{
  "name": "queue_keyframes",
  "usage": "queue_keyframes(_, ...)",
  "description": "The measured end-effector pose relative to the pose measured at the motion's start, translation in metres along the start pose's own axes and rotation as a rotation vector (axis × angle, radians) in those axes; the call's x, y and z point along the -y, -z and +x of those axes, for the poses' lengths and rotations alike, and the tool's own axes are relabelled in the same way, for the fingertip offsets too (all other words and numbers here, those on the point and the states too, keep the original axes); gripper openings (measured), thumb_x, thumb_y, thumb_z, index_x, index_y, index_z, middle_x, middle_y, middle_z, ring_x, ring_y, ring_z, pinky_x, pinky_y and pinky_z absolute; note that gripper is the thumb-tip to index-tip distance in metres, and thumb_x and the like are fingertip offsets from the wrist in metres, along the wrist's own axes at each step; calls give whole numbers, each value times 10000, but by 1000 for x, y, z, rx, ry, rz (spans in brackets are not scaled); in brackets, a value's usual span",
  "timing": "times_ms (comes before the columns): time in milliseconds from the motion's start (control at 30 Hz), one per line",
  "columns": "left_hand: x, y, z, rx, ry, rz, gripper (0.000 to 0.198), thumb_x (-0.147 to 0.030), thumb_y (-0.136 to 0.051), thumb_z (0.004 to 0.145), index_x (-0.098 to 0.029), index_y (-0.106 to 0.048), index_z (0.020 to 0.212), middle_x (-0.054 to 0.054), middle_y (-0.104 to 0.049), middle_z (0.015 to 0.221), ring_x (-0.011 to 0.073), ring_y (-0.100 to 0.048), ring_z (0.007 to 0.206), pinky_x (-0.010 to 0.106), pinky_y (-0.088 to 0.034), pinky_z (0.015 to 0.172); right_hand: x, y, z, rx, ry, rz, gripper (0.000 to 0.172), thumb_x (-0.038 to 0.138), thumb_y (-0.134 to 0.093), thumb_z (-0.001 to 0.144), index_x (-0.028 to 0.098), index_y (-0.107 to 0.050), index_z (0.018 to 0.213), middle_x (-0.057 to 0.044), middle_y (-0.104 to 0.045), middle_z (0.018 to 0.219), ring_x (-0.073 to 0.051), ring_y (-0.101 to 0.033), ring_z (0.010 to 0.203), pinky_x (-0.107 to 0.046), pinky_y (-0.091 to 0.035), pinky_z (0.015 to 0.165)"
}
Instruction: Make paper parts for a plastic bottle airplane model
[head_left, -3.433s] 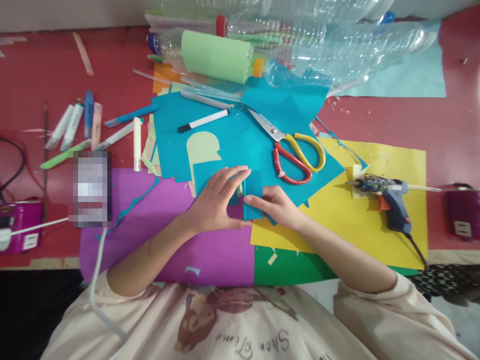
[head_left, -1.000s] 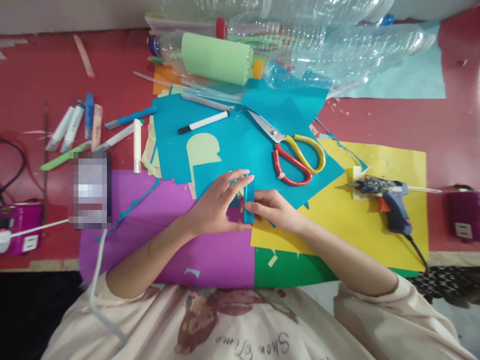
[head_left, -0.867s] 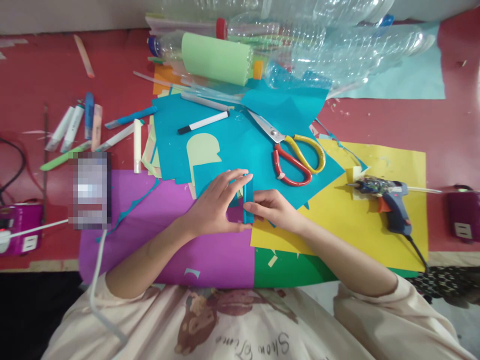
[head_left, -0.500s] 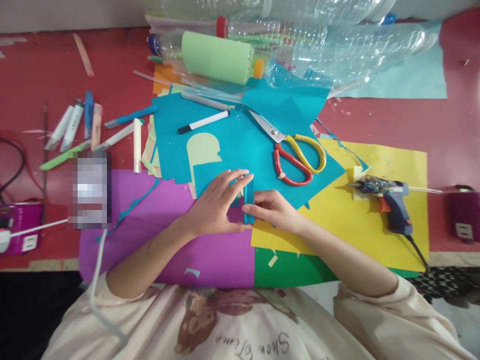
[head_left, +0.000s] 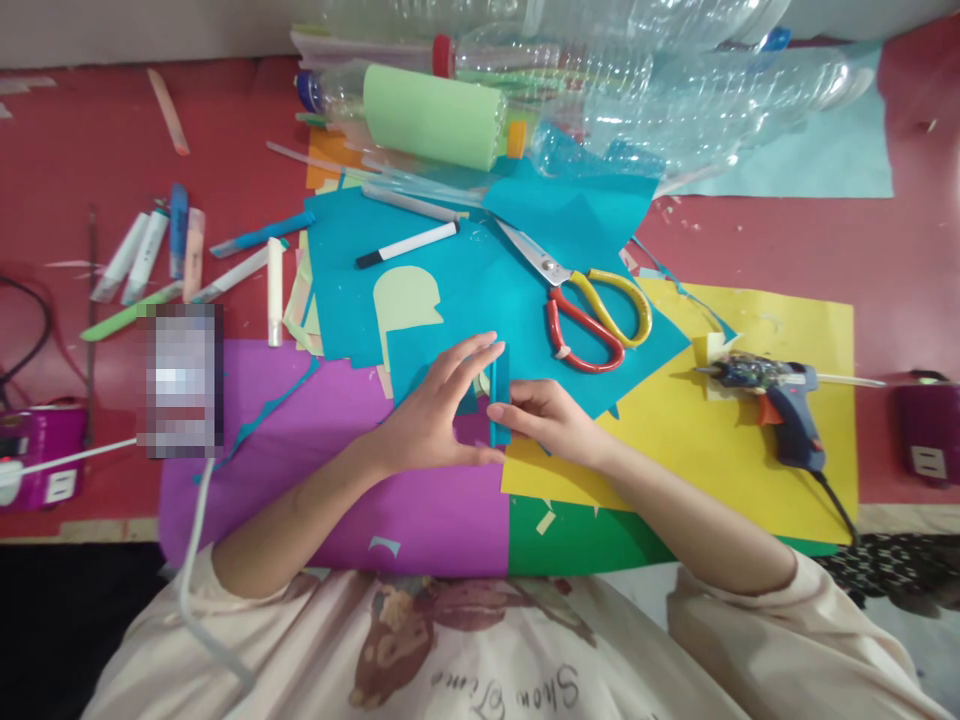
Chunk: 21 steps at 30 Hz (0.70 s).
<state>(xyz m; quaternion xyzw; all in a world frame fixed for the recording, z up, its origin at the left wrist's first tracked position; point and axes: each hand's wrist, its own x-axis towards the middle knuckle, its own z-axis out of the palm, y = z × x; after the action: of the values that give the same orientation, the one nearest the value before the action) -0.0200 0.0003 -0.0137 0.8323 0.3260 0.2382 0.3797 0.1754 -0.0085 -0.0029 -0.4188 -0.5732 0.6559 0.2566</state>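
Observation:
A small blue paper piece [head_left: 499, 395], folded narrow and standing on edge, is held between both my hands over the purple sheet [head_left: 315, 470] and the yellow sheet [head_left: 712, 450]. My left hand [head_left: 435, 410] curves round its left side, fingertips at its top and thumb at its bottom. My right hand [head_left: 551, 420] pinches its right edge with thumb and fingers. A larger blue sheet [head_left: 465, 290] with a pale cut-out [head_left: 405, 298] lies just behind.
Red-and-yellow scissors [head_left: 592, 300] lie right of centre. A blue glue gun [head_left: 772, 395] rests on the yellow sheet. Markers [head_left: 157, 250] lie at the left, beside a phone [head_left: 181, 378]. Clear plastic bottles [head_left: 637, 90] and a green roll [head_left: 431, 115] crowd the back.
The blue piece was a wide flap at first and is now folded into a narrow strip. In the last half second my left fingers straightened a little. Both hands stay in place.

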Motion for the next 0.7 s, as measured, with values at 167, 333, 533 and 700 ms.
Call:
queue_keyframes(167, -2, 0, 3, -35, 200, -452, 759, -632, -591, 820, -243, -372, 1433, 149, -515, 1376, 286, -553, 1215, 397, -484, 991, 0, 1, 1, 12, 22, -19, 547, 653, -535, 820, 197, -379, 561, 59, -308, 559, -62, -256, 515, -235, -235, 468)
queue_keyframes(333, -9, 5, 10, -90, 312, -459, 268, -430, -566, 894, -176, -651, 895, 50, -624, 927, 168, -617, 889, 259, -498, 762, 1, 1, 2, 50, 108, -82, 530, 640, -458, 870, 197, -383, 589, 55, -311, 573, -72, -263, 534, -235, -267, 498)
queue_keyframes(533, -9, 3, 12, -149, 352, -522, 156, -334, -625, 826, -179, -624, 813, 14, -593, 820, 136, -595, 785, 234, -483, 706, 0, -1, 3, 22, 171, -161, 492, 563, -440, 905, 210, -339, 578, 60, -302, 552, -74, -265, 513, -234, -266, 489)
queue_keyframes(700, -12, 2, 12, -166, 414, -544, 157, -335, -619, 809, -181, -598, 788, 3, -615, 774, 130, -598, 747, 231, -485, 694, -3, -1, 4, -37, 143, -189, 525, 592, -456, 890, 207, -347, 550, 64, -302, 523, -70, -251, 495, -236, -242, 468)
